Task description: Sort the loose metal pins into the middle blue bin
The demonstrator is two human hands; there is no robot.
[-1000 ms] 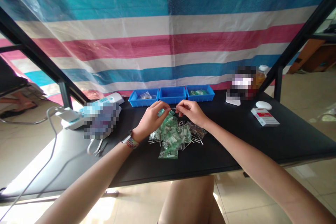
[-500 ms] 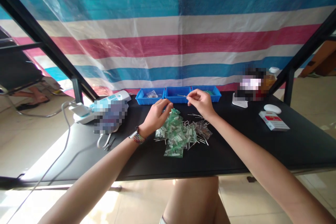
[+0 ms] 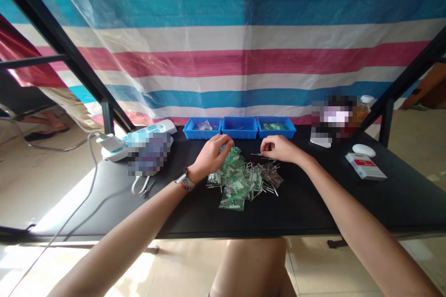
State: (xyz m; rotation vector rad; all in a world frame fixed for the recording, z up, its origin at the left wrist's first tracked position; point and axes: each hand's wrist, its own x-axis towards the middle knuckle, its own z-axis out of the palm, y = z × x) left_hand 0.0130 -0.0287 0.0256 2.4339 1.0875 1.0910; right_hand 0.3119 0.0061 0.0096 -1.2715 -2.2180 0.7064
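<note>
My left hand [image 3: 213,157] curls over the far left side of a pile of small green plastic bags [image 3: 237,178]. Its fingers bend down at the topmost bag, and what they hold is hidden. My right hand [image 3: 280,148] is at the table just beyond the pile, fingertips pinched together at a few loose thin metal pins [image 3: 257,154]. Whether a pin is between them is hard to make out. More pins [image 3: 270,189] stick out around a clear bag [image 3: 272,174] on the pile's right. A single thin pin [image 3: 239,128] lies in the middle blue bin [image 3: 240,135].
The left blue bin [image 3: 202,134] holds a clear packet; the right bin [image 3: 277,134] holds green bags. Left on the black table [image 3: 313,209] are a power strip [image 3: 153,132] and cable. A small carton [image 3: 365,167], a white oval object [image 3: 364,150] and a bottle [image 3: 364,106] stand right.
My right hand has moved from over the middle bin back down to the loose pins. The pin it held is out of its fingers, and one lies in the middle bin. My left hand stays put.
</note>
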